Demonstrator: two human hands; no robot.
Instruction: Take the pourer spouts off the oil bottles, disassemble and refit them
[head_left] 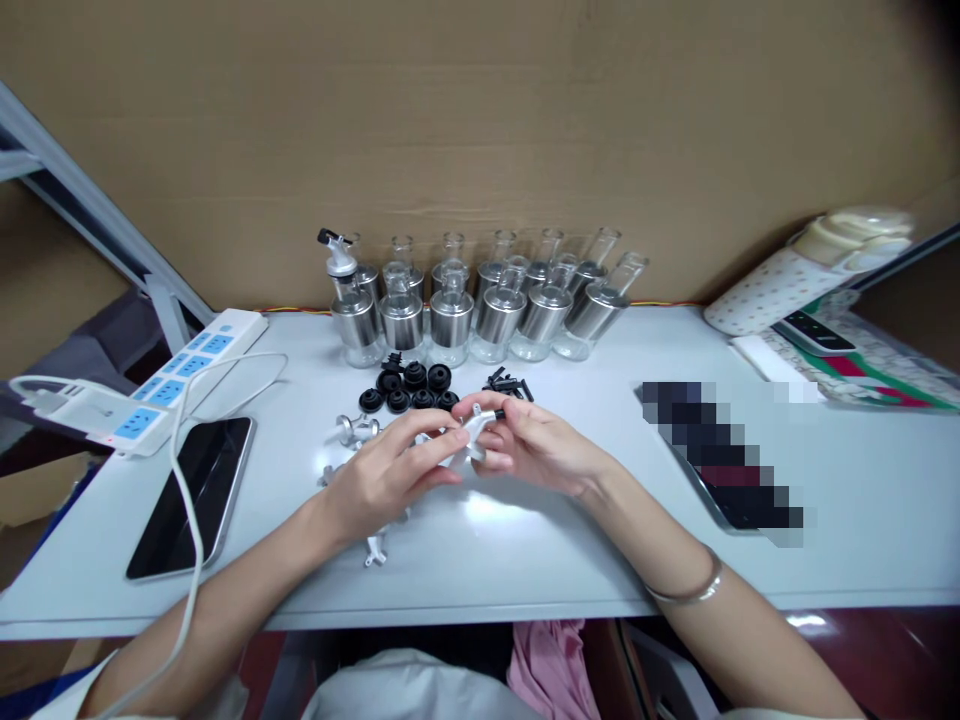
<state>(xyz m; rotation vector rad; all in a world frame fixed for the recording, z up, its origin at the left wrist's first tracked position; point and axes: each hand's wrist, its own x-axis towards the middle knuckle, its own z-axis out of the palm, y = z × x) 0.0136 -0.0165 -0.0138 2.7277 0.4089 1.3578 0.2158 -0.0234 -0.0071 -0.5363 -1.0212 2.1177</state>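
Our forearms cross the near edge of the table — left hand and right hand both pinching a silver spout with a black tip, just above the tabletop. Beyond it we see black stoppers — then glass bottles in two rows.

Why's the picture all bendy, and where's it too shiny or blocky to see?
In the head view, white glare shines on the table just below the right hand; in that view, the right-end bottle leans outward, probably from a wide lens; there too, blocky squares hide most of a flat dark thing at right.
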